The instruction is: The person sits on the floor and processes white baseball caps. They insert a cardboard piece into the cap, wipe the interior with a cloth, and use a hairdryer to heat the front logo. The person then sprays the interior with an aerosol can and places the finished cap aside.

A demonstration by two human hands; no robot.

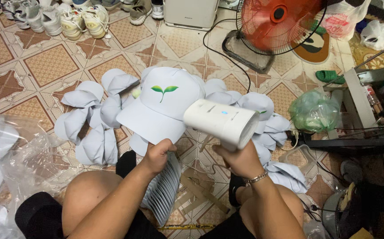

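While caps (92,128) lie heaped on the tiled floor (46,66), the cap (163,106) in hand is held up by its brim, left hand (156,155) fingers clamped on it. The right hand (240,159) grips a white steamer (220,121), nozzle just beside the cap. Lingering so close could likely scorch or dampen the fabric, or sting the left fingers.

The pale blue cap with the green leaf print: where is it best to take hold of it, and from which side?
Probably by the flat brim of the pale blue cap with the green leaf print, from below on its near edge, where the left hand grips it. The brim looks stiff, the crown soft, and the white handheld appliance in the right hand faces the crown.
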